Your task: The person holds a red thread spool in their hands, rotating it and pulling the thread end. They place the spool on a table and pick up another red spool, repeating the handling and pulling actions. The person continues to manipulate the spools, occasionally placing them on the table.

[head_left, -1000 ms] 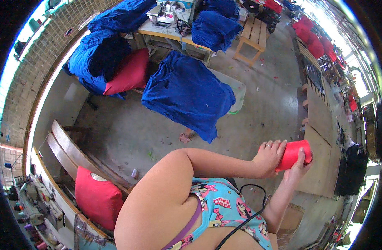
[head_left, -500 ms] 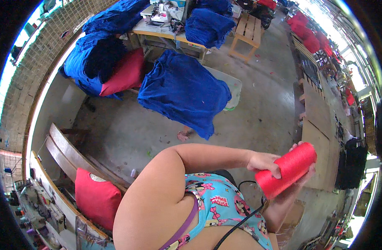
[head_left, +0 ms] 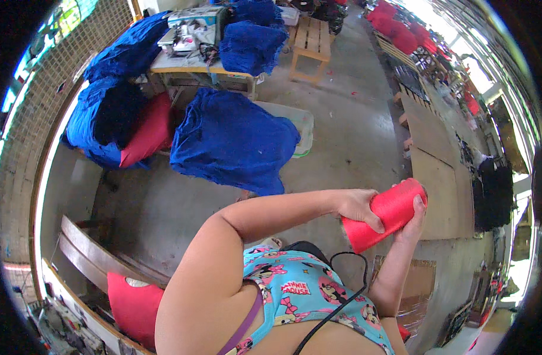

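Note:
A large red thread cone [head_left: 392,214] is held tilted between my two hands, out in front and to the right of my body. My left hand [head_left: 360,208] grips its left end, with the thumb across the near side. Around the right part, my right hand [head_left: 418,218] is wrapped, its thumb lying along the thread; most of its other fingers are hidden behind the cone. A black cable [head_left: 342,302] runs over my patterned blue top, below the hands.
A stack of blue fabric [head_left: 232,142] lies ahead, by a translucent bin [head_left: 305,127]. Behind are a sewing machine [head_left: 191,36] on a table and a wooden bench [head_left: 310,44]. Red cushions [head_left: 132,305] and a wooden seat back [head_left: 99,251] are left; cardboard sheets [head_left: 439,171] lie right.
Both hands have brought the red thread cone a little left and up in the view. My right thumb now shows along the cone. The whole view has shifted as my head moved.

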Action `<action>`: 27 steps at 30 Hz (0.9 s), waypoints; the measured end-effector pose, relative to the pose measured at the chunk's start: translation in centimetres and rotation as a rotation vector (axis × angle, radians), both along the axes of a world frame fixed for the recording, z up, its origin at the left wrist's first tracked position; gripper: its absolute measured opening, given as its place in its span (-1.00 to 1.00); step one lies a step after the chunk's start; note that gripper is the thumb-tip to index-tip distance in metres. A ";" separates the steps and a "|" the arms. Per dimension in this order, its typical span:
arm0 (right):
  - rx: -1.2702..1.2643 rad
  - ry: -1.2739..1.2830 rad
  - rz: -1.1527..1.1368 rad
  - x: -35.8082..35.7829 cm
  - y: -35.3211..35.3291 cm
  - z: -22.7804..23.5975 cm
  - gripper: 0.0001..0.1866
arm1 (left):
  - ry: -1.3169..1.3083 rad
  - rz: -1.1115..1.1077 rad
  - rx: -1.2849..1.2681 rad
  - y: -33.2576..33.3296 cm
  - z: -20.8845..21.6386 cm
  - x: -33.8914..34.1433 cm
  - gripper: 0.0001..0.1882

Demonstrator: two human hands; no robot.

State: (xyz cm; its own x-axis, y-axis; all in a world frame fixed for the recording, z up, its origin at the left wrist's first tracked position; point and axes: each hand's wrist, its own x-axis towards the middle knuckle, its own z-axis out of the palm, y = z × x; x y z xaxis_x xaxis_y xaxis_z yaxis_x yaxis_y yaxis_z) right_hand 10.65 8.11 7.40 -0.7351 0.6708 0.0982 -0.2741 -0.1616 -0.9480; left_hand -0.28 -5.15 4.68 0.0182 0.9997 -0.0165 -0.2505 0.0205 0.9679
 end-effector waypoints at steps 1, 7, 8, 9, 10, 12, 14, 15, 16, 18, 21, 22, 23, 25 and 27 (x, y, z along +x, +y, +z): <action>0.008 -0.005 -0.046 -0.1 0.3 -0.1 -0.47 | 0.199 0.135 -0.002 -0.1 0.4 0.3 -0.22; 0.034 0.076 -0.288 -0.9 0.1 -0.3 -0.58 | 1.236 0.878 0.020 0.5 1.9 4.6 -0.29; -0.045 0.073 -0.293 -0.9 0.2 -0.2 -0.59 | 1.479 1.021 0.101 0.9 0.9 5.6 -0.30; -0.130 0.069 -0.297 -0.8 0.3 -0.3 -0.60 | 1.724 1.156 0.184 1.2 -0.1 6.3 -0.32; -0.098 0.078 -0.318 -0.7 0.1 0.0 -0.61 | 1.793 1.123 0.240 1.3 -1.0 6.4 -0.38; -0.031 0.097 -0.371 -0.7 -0.4 0.5 -0.61 | 1.888 1.010 0.375 0.8 -2.9 6.2 -0.37; -0.058 0.111 -0.375 -1.0 0.1 0.3 -0.57 | 2.187 0.996 0.527 1.2 -7.0 5.7 -0.43; -0.068 0.117 -0.382 -1.1 0.5 0.2 -0.54 | 1.357 0.741 0.318 1.6 -8.7 5.0 -0.47; -0.120 0.150 -0.329 -1.0 0.3 0.7 -0.53 | 0.542 0.425 0.115 1.9 -10.1 4.0 -0.50; -0.227 0.156 -0.258 -0.9 0.2 0.8 -0.52 | 1.325 0.164 -0.449 0.1 -14.5 1.2 -0.66; -0.167 0.206 -0.130 -1.2 1.0 -0.1 -0.61 | 1.151 0.220 -0.646 -1.6 -22.1 -4.7 -0.63; -0.141 0.209 -0.157 -1.5 0.6 -0.2 -0.64 | 1.098 0.214 -0.605 -1.6 -22.4 -6.5 -0.61; -0.116 0.211 -0.177 -1.9 -0.1 -0.4 -0.67 | 1.043 0.213 -0.571 -1.3 -22.4 -8.1 -0.57; -0.169 0.218 -0.151 -2.4 -1.0 -0.4 -0.68 | 0.802 0.347 -0.301 -1.0 -21.5 -11.1 -0.49; -0.156 0.231 -0.190 -2.0 -0.9 -0.6 -0.68 | 0.573 0.600 -0.063 -0.3 -10.9 -9.0 -0.47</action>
State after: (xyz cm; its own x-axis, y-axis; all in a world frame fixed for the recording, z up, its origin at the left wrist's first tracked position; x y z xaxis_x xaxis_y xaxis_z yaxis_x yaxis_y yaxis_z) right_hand 8.66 7.24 6.75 -0.5658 0.8136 0.1337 -0.5183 -0.2249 -0.8251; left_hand -9.26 -5.48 -6.20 -0.5459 0.8338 0.0827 0.2947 0.0987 0.9505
